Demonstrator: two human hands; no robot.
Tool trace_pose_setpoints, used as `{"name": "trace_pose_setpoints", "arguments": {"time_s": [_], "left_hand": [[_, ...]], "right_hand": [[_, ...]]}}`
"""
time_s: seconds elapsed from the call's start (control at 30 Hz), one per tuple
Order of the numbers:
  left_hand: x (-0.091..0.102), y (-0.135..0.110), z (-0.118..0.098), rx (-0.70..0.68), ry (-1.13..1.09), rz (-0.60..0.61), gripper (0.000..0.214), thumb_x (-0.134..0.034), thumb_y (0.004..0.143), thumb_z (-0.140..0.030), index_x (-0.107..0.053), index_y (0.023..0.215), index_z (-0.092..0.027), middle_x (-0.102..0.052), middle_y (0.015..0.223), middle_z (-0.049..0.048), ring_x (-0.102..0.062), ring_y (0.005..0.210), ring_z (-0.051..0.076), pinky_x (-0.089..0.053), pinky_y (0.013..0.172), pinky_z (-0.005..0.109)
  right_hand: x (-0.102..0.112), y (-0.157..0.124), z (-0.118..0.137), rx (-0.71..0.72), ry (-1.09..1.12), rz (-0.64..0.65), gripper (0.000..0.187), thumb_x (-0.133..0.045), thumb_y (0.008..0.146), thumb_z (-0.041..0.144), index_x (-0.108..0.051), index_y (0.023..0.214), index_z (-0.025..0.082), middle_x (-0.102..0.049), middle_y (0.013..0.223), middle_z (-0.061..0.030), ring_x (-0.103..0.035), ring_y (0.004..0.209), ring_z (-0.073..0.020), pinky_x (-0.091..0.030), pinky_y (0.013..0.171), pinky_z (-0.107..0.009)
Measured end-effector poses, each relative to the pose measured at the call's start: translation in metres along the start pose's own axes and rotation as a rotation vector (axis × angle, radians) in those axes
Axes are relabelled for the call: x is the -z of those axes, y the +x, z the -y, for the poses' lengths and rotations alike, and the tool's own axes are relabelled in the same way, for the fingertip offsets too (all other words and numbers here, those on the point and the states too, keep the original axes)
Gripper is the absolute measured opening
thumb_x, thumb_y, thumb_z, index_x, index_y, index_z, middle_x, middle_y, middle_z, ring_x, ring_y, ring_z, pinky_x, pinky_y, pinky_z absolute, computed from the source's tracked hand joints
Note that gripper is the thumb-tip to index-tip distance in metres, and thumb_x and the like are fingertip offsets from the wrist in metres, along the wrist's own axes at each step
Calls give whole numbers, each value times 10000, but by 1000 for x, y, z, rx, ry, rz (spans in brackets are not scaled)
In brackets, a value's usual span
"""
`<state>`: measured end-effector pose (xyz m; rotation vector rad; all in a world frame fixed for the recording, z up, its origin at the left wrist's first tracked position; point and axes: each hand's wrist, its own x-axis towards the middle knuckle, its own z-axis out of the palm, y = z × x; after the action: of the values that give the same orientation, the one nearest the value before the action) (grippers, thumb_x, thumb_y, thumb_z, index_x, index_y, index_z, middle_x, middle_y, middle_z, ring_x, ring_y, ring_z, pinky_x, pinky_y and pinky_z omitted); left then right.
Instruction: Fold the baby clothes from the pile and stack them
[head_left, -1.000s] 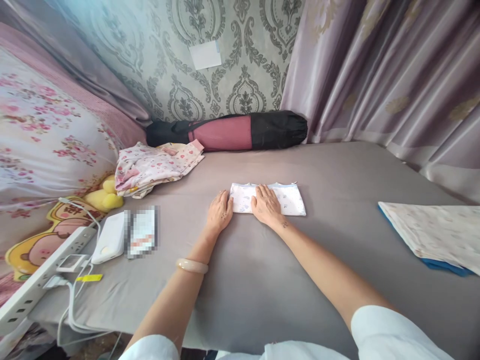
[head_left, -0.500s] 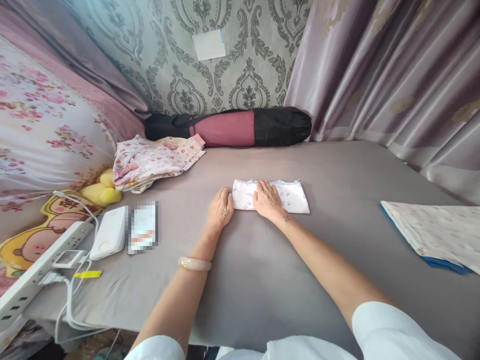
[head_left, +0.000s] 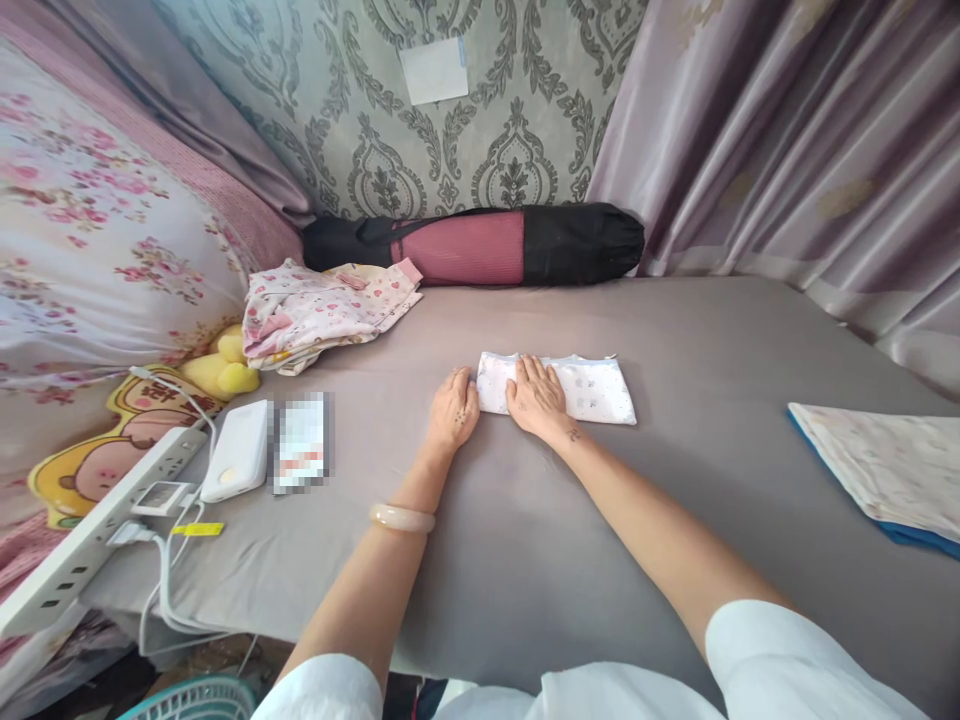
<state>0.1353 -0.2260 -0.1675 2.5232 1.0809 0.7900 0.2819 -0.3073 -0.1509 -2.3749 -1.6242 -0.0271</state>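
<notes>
The fingers of the right hand (head_left: 538, 400) lie straight and flat on a folded white printed cloth (head_left: 600, 390), pressing without gripping, and compared with a second ago they sit a little closer to its left end, so more of the print shows on the right. The left hand (head_left: 454, 408) is also extended, its fingers close together and its thumb side against the cloth's left edge; no pinch is visible. The cloth is otherwise much as it was, a low, neat rectangle near the middle of the grey-sheeted surface (head_left: 600, 560), so this looks like a small smoothing shift that leaves the fold intact. Farther out, a blue-backed folded cloth (head_left: 885, 460) lies by the surface's right edge, a heart-print garment (head_left: 330, 315) is heaped at the far left corner, and a bagged roll (head_left: 465, 250) runs along the far edge. A white power bank (head_left: 236, 450) and power strip (head_left: 97, 530) line the left edge, and below the near left corner more of a turquoise basket (head_left: 191, 700) has come into view.
</notes>
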Motion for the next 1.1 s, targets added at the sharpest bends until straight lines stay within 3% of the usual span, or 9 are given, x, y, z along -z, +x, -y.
{"name": "trace_pose_setpoints", "arguments": {"time_s": [0.43, 0.6, 0.83, 0.97, 1.1], "left_hand": [[4, 0, -3, 59, -53, -6, 450, -217, 1024, -319, -541, 1283, -144, -619, 1323, 133, -533, 1300, 217, -424, 1116, 393], [7, -1, -5, 85, -82, 12, 475, -197, 1030, -333, -537, 1295, -133, -617, 1321, 141, -524, 1309, 212, -416, 1118, 381], [11, -3, -9, 167, -246, -28, 476, -231, 1022, -352, -533, 1311, -125, -581, 1375, 151, -478, 1353, 228, -374, 1143, 415], [13, -3, -9, 203, -307, -70, 492, -231, 1020, -373, -525, 1325, -124, -560, 1402, 152, -474, 1355, 225, -349, 1160, 420], [14, -3, -9, 221, -330, -79, 508, -227, 1020, -390, -523, 1331, -118, -558, 1404, 154, -477, 1350, 226, -343, 1165, 421]], "right_hand": [[-7, 10, 40, 39, 78, 13, 603, -244, 1014, 354, -355, 1491, 2, -326, 1566, -209, -253, 1472, -293, -195, 1182, -426], [-13, 9, 40, 17, 81, 40, 634, -220, 1026, 380, -317, 1504, -24, -283, 1582, -212, -219, 1483, -293, -151, 1197, -413], [-4, 13, 42, 4, 102, 109, 631, -220, 1024, 380, -308, 1513, -9, -267, 1592, -207, -207, 1485, -298, -146, 1196, -423], [0, 17, 50, 67, 96, 90, 611, -227, 1014, 340, -306, 1519, 4, -238, 1608, -184, -166, 1497, -282, -113, 1208, -432], [-3, 18, 56, 92, 98, 159, 603, -220, 1002, 298, -308, 1515, -5, -226, 1616, -161, -141, 1505, -263, -106, 1215, -408]]}}
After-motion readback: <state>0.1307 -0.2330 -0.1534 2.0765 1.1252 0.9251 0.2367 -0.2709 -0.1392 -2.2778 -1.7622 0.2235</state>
